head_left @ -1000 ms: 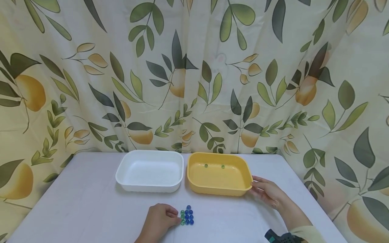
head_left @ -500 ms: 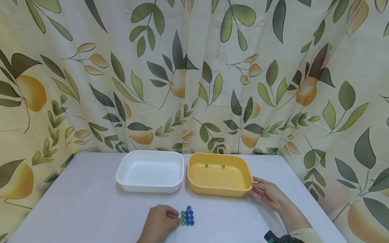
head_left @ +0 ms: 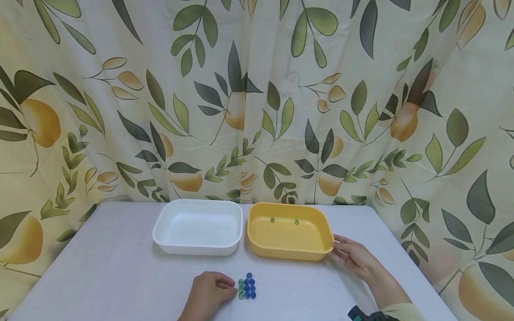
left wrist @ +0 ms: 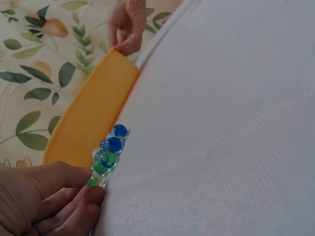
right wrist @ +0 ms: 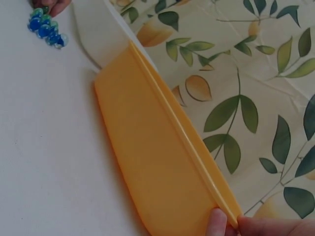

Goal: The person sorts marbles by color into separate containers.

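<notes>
Near the front of the table, my left hand (head_left: 208,292) pinches a green glass marble (left wrist: 93,181) between thumb and fingers, just left of a small block of marbles. That block has a column of green marbles (head_left: 241,289) beside several blue marbles (head_left: 246,288), all close together on the white cloth. With thumb and fingertips, my right hand (head_left: 355,256) grips the right end of the yellow tray (head_left: 289,253) at its rim. Two green marbles lie apart inside this tray, one left of centre (head_left: 272,220) and the other to the right (head_left: 296,222).
To the left of the yellow tray stands a white tray (head_left: 196,249), almost level with it. A white cloth (head_left: 120,276) covers the table, and a leaf-and-fruit patterned curtain (head_left: 257,102) hangs behind and at both sides. A dark device (head_left: 369,314) sits at the right wrist.
The right-hand marble in the yellow tray has rolled slightly to the right. My left hand has drawn back a little from the block of marbles; the right hand keeps its grip.
</notes>
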`<state>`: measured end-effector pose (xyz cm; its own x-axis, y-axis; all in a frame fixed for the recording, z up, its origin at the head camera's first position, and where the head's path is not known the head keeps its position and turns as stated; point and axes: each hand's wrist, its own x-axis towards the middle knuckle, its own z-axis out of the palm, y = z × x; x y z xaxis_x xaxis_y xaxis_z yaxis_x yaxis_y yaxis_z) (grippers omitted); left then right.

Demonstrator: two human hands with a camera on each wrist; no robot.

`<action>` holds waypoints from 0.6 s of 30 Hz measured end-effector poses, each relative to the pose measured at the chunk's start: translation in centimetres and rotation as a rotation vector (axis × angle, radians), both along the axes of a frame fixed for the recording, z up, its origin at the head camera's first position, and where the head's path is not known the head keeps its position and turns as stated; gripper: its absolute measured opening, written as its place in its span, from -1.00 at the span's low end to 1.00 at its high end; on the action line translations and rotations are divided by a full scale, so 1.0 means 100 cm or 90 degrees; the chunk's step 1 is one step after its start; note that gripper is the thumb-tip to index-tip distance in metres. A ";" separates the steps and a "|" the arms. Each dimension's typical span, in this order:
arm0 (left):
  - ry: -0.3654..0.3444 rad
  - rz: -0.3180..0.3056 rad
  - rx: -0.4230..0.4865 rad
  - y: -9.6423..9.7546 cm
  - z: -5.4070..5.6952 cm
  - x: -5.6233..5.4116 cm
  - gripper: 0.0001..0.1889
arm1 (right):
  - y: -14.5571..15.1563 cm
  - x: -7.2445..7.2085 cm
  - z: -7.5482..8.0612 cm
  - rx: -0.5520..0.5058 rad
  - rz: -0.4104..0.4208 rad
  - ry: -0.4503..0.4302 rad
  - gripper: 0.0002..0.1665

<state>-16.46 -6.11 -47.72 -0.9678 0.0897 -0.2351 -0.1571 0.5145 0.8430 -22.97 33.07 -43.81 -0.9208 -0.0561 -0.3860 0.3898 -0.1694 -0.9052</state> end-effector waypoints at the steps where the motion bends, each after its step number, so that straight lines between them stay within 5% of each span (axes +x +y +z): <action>1: -0.003 0.000 0.004 -0.001 0.000 0.000 -0.84 | 0.000 0.000 0.000 -0.001 0.001 0.002 -0.14; 9: -0.045 0.013 0.045 -0.009 -0.006 -0.005 -0.76 | 0.001 0.000 -0.001 -0.002 0.009 0.009 -0.14; 18: -0.118 0.034 0.157 -0.004 -0.012 -0.011 -0.72 | -0.001 -0.001 -0.001 0.007 -0.001 0.004 -0.18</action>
